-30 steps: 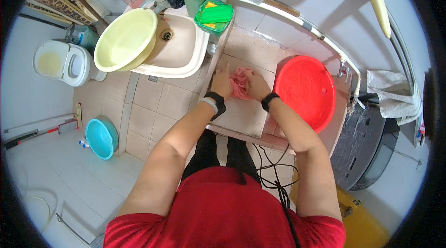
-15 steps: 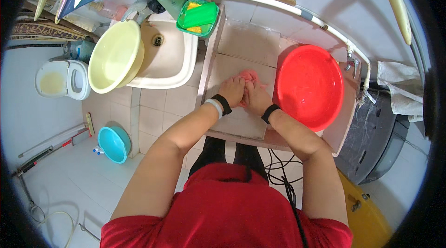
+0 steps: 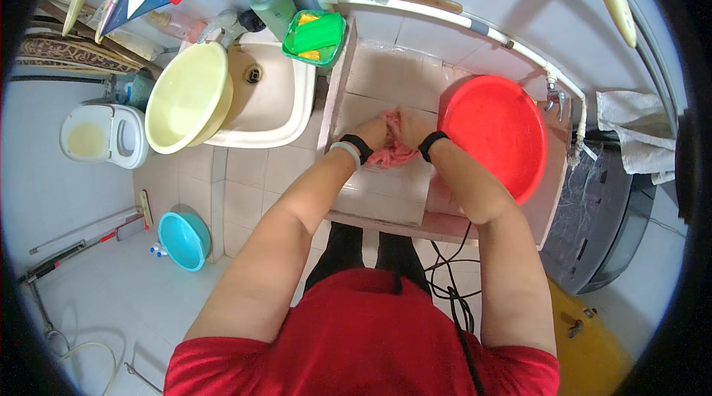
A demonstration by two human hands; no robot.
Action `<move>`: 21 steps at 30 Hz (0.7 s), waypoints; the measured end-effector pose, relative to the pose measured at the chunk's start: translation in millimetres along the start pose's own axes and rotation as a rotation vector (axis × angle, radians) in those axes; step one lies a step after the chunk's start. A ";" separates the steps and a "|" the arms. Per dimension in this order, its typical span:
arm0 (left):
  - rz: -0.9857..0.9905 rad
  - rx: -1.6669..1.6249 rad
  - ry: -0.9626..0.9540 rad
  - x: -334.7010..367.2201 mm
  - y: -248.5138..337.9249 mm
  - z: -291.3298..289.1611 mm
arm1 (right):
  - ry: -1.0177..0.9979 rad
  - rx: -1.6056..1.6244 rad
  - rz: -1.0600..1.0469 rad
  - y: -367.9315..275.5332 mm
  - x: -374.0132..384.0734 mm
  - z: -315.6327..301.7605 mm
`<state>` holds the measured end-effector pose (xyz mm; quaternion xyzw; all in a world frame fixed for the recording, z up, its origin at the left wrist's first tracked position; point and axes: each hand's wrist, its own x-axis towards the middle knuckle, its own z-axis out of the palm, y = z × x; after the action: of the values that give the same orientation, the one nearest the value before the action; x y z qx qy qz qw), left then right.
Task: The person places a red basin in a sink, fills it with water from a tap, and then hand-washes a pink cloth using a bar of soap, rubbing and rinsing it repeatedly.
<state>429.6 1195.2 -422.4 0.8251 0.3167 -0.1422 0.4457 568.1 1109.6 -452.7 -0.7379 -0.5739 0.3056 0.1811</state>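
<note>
A wet-looking pink cloth (image 3: 393,156) is bunched up over the tiled wash slab (image 3: 371,192). My left hand (image 3: 373,133) grips its left side, and my right hand (image 3: 414,127) has hold of it from the right. Between the two hands the cloth shows as a twisted strip, with a loose fold hanging toward me. Most of my fingers are turned down and hidden. Just right of my right hand stands a red basin (image 3: 495,140), its inside shiny with water.
Left of the slab is a white sink (image 3: 285,110) with a pale yellow basin (image 3: 187,99) tilted on its edge. A green basket (image 3: 315,38) sits at the sink's corner. A tap (image 3: 553,93) is beyond the red basin. Black cables (image 3: 449,277) lie on the floor.
My hands were close together on the bunched cloth; now they are slightly apart and turned, with the cloth stretched between them and more of it showing on the near side.
</note>
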 end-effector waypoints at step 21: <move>0.043 0.487 0.135 -61.9 -6.3 47.6 | 0.058 -0.333 -0.102 -59.3 -80.6 10.3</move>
<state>380.8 1134.0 -421.2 0.9223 0.2844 -0.1494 0.2146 505.2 1047.9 -404.2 -0.7363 -0.6475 0.1753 0.0883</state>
